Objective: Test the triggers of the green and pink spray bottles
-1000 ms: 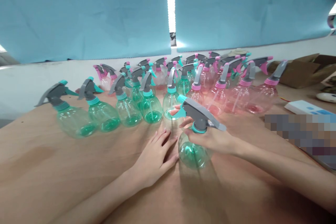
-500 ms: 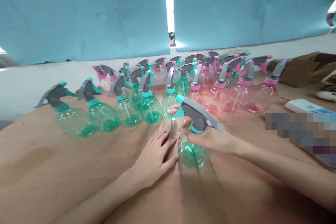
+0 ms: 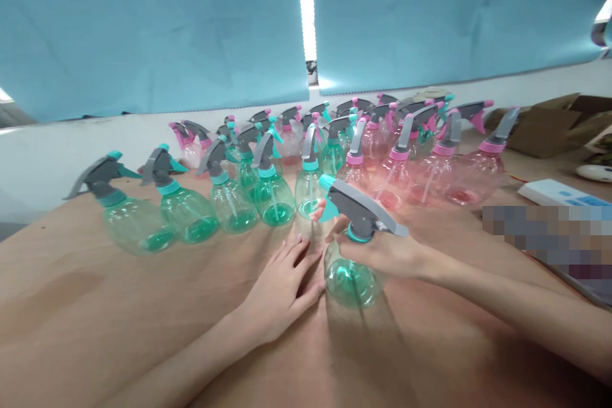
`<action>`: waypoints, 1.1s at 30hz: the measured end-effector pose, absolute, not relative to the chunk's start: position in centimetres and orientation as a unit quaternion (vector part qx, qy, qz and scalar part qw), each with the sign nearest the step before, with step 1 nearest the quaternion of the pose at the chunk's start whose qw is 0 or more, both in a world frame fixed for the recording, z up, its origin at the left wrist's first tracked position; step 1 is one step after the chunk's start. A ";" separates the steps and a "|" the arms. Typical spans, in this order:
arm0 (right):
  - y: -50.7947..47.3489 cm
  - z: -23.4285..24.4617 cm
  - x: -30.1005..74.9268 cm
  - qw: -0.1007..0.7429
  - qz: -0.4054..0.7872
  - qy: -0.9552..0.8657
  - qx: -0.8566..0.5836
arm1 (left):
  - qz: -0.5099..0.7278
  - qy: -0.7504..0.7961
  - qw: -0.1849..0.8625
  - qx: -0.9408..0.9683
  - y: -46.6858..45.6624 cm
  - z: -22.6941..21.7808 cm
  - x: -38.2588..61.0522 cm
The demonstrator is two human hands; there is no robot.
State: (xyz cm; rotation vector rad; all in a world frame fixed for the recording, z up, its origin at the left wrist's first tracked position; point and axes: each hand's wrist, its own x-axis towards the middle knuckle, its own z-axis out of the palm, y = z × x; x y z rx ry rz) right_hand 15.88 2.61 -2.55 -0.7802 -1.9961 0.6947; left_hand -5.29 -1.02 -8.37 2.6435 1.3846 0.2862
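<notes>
A clear green spray bottle (image 3: 351, 280) with a grey trigger head (image 3: 358, 204) and teal nozzle stands on the brown tabletop (image 3: 119, 319) near the middle. My right hand (image 3: 382, 252) is wrapped around its neck, with a finger on the teal trigger. My left hand (image 3: 282, 290) lies flat on the table just left of the bottle, fingers spread, fingertips close to its base.
Several green spray bottles (image 3: 229, 201) stand in rows at the back left and several pink ones (image 3: 430, 175) at the back right. A white box (image 3: 559, 194) and brown cardboard (image 3: 549, 127) lie at the right. Blue curtains (image 3: 143, 25) hang behind.
</notes>
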 end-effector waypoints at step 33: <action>2.6 -2.4 15.7 0.428 0.389 -0.769 -0.274 | 0.087 0.464 0.082 0.878 -1.0 -8.1 -5.1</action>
